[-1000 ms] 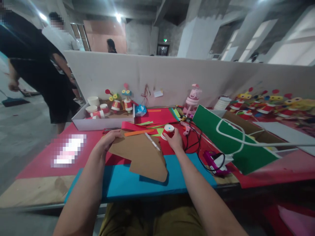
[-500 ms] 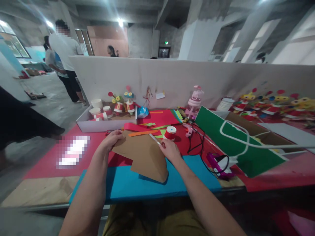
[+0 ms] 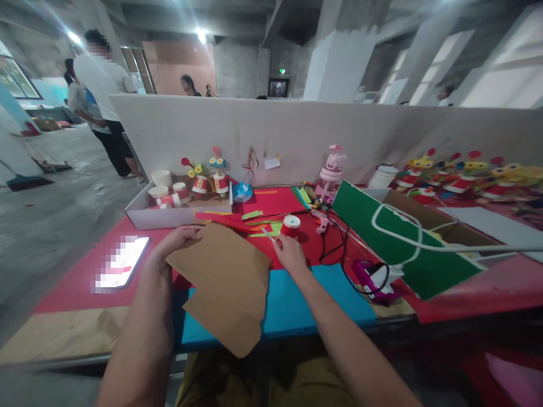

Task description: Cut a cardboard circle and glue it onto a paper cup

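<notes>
Left of centre in the frame, the left hand (image 3: 180,240) is gripping the brown cardboard (image 3: 224,277) by its upper-left edge, and the piece is covering part of the blue board (image 3: 314,299) at lower centre; mid-frame, the right hand (image 3: 291,254) is pinching a pale pen (image 3: 266,232) near a red-and-white cup (image 3: 291,224)

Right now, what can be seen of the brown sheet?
The brown sheet looks like plain cardboard, irregularly cut, with a notch in its left side and a blunt lower tip. The left hand holds its upper left edge. In view, it overlaps the blue surface, its tip showing past the near edge.
</notes>
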The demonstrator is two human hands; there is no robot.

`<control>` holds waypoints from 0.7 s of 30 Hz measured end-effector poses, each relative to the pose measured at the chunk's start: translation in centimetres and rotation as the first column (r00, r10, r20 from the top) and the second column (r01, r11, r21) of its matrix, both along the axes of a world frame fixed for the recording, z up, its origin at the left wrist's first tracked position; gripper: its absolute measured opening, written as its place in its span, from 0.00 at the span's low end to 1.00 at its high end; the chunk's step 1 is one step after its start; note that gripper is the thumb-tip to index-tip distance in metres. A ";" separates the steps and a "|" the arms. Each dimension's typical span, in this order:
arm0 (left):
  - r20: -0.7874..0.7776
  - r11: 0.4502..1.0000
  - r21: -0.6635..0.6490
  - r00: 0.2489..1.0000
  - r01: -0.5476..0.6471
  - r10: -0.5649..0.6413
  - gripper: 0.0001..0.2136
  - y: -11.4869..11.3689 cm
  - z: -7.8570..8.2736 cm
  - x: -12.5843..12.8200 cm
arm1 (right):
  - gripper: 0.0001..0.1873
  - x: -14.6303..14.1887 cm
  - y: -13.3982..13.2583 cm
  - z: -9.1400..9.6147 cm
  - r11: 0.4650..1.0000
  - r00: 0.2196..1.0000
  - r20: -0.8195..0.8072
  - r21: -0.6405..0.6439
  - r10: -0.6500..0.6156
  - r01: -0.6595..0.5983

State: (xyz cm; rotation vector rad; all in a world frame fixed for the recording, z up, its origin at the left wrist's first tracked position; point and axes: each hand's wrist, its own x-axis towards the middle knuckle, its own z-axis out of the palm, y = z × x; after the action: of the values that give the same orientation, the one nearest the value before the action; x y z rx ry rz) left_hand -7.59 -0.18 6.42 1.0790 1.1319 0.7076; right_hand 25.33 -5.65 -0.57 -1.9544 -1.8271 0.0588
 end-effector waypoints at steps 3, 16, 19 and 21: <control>-0.021 0.999 -0.034 1.000 0.000 -0.001 0.20 0.0 -0.1 0.5 | 0.07 0.5 -0.3 -0.7 0.999 0.997 -0.079 0.046 0.021 -0.018; 0.034 0.991 -0.098 0.995 -0.087 0.091 0.24 -6.4 3.1 -5.7 | 0.06 0.1 -0.9 -0.5 0.998 0.999 -0.026 -0.048 0.026 -0.027; 0.070 0.990 0.029 0.988 -0.139 0.137 0.25 -6.9 4.2 -5.9 | 0.07 -0.4 -0.5 -0.4 1.000 0.998 -0.062 0.011 0.016 -0.015; 0.130 0.969 0.140 0.974 -0.202 0.184 0.25 -6.5 4.3 -4.1 | 0.13 -0.9 -0.4 -0.4 0.995 0.982 -0.177 0.085 0.062 -0.048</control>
State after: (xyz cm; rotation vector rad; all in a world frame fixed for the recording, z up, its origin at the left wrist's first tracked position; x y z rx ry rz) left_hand -11.69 -6.67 10.71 1.0493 1.1049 1.0127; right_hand 24.40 -6.05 -0.98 -1.7827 -1.7389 0.1707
